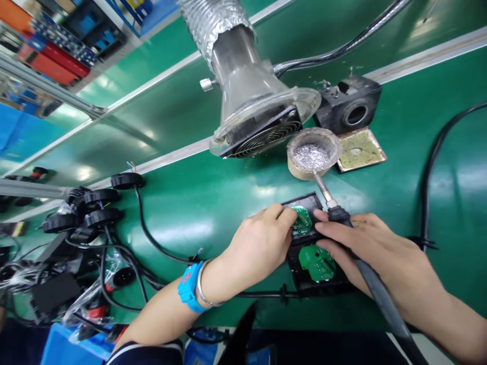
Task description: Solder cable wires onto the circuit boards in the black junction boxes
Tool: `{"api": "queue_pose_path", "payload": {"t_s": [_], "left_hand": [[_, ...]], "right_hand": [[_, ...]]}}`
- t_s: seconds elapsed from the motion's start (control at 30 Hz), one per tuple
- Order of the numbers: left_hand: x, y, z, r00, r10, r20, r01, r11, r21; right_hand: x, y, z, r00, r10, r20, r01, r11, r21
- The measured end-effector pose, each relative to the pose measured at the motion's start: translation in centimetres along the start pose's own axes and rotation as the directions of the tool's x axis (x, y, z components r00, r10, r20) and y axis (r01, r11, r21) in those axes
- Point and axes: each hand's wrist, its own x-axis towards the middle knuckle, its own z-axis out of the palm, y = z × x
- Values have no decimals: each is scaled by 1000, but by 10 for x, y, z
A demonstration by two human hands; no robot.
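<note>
My right hand (384, 258) is wrapped round a soldering iron (337, 212), whose metal tip reaches the rim of a small round pot (300, 165) of solder scraps. The fingers of that hand also lie against the edge of a black housing. My left hand (262, 241) is closed, its fingertips at the left side of a green circuit board (303, 220) in the upper black housing (312, 203); what they pinch is hidden. Just below lies a second green circuit board (317, 263) in another black housing (304, 286).
A fume extractor hood (251, 96) with a fan grille hangs above the bench. Behind the pot stand a black iron holder (348, 104) and a yellowish sponge tray (361, 150). Black cables (142, 223) and round black parts (101, 196) crowd the left; a blue bin (68, 344) sits below.
</note>
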Motion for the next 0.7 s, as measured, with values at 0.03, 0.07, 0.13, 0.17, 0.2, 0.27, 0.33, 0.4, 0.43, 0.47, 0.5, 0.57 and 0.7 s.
{"api": "queue_pose_path", "payload": {"t_s": [0.03,0.07,0.13,0.17,0.2,0.27,0.33,0.4,0.43,0.47,0.5,0.57,0.7], "left_hand": [[0,1,-1,1000,22,-7,-21,999,32],[0,1,-2,999,45,-16,-44,997,67],[-1,2,-2,997,67,-39,-63,992,108],[-1,3,-1,997,66,-46,-60,992,110],[-1,3,-1,997,62,-48,-57,993,103],[-2,2,0,997,60,-41,-57,995,82],[-1,2,1,997,65,-29,-63,996,61],[-1,1,2,999,49,-20,-48,998,40],[-1,0,2,999,34,-15,-34,999,28],[-1,0,3,1000,20,-14,-20,1000,17],[-1,-1,4,1000,11,-17,-11,1000,5],[-1,-2,6,999,17,-28,-17,1000,-5],[-3,-2,7,995,88,-42,-87,996,32]], "right_hand": [[-3,-1,2,1000,9,-15,-9,1000,-9],[-5,-2,4,999,17,-28,-17,1000,-20],[-7,-5,7,998,32,-45,-34,999,-31],[-8,-7,8,998,40,-56,-42,999,-31],[-9,-10,9,997,45,-67,-47,998,-31],[-10,-13,11,995,38,-92,-43,998,-48],[-11,-15,13,994,26,-110,-36,996,-83],[-10,-16,13,993,28,-113,-41,992,-116],[-8,-16,12,993,35,-112,-48,992,-113],[-7,-15,10,993,44,-110,-55,994,-96],[-6,-15,7,993,57,-107,-65,995,-70],[-3,-14,-4,990,102,-98,-104,995,-8],[-5,-11,-35,984,175,-45,-174,985,18]]}}
